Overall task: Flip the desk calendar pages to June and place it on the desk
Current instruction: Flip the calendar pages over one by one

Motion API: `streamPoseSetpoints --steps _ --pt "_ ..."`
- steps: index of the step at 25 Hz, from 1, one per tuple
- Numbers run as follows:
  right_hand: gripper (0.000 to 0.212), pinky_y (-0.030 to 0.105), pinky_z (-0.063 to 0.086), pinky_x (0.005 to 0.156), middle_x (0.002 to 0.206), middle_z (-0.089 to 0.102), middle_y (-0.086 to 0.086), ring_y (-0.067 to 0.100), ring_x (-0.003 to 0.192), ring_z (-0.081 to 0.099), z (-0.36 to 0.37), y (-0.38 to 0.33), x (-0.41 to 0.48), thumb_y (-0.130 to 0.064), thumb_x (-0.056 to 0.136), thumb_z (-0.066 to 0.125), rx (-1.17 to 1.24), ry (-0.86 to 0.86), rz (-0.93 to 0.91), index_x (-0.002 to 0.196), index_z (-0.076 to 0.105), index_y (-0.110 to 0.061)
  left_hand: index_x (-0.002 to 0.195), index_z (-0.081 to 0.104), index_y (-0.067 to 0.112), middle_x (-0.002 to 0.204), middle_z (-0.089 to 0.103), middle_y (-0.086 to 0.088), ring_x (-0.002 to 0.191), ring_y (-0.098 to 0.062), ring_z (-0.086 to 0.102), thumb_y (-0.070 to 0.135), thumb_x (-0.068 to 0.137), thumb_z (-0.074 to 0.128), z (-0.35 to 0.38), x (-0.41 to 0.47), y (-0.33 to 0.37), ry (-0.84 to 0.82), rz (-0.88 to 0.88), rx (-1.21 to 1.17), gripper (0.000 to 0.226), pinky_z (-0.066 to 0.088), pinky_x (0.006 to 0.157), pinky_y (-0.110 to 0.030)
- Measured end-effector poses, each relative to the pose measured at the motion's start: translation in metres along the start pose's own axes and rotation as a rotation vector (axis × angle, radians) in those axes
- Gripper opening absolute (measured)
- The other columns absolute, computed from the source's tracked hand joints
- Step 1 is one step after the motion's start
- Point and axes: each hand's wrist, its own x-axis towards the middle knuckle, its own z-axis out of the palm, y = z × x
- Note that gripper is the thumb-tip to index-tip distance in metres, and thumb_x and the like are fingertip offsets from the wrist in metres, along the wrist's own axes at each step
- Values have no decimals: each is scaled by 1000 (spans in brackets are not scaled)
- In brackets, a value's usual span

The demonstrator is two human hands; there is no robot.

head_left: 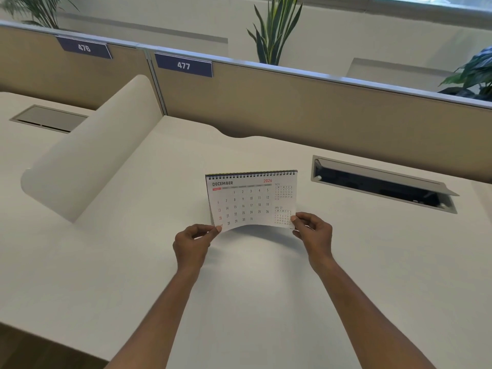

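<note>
Two bare forearms reach forward over the desk [133, 209]. The left hand [192, 242] and right hand [314, 233] each pinch a bottom corner of the desk calendar [250, 199], held upright just above the desktop between them. It shows December, so the flipping seems barely begun. Next, one hand likely needs to turn pages over the spiral binding [253, 174] toward June.

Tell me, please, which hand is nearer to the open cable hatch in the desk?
Right. The right hand pinches the calendar's lower right corner, below-left of the hatch; the left hand holds the far corner.
</note>
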Motion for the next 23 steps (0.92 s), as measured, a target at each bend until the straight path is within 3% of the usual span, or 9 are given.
streamPoseSetpoints --steps 4,7,11,19,23 --pt "12 24 60 70 92 82 3 18 88 77 0 -1 -1 -9 86 81 45 -35 27 96 76 -12 88 76 10 83 82 -7 78 -18 79 17 82 88 -1 0 1 -50 -4 -156 15 65 69 -32" --pt "16 23 61 70 91 82 1 15 87 78 0 -2 -3 -8 85 81 63 -47 35 99 74 -10 102 70 7 87 82 -14 79 -23 81 3 84 84 0 -4 2 -99 -66 -303 23 65 74 -29" --pt "18 24 61 73 92 82 2 14 86 77 2 -3 -5 -7 85 82 80 -54 41 100 74 -9 103 69 4 81 82 -13 76 -22 80 2 77 89 -1 -4 3 -123 -86 -391 33 65 73 -29" --pt "17 22 60 74 96 82 4 16 89 78 2 -2 -10 -5 86 80 93 -72 27 102 74 -9 112 70 -3 90 78 -18 81 -23 77 -3 84 81 -4 -2 3 -204 -109 -447 30 64 74 -27" --pt "13 27 60 76 96 82 4 16 90 77 -2 -4 -11 -5 91 74 140 -70 68 104 74 -8 112 73 2 93 82 -11 73 -19 73 0 91 74 -10 -3 2 -282 -152 -510 20 64 74 -30"
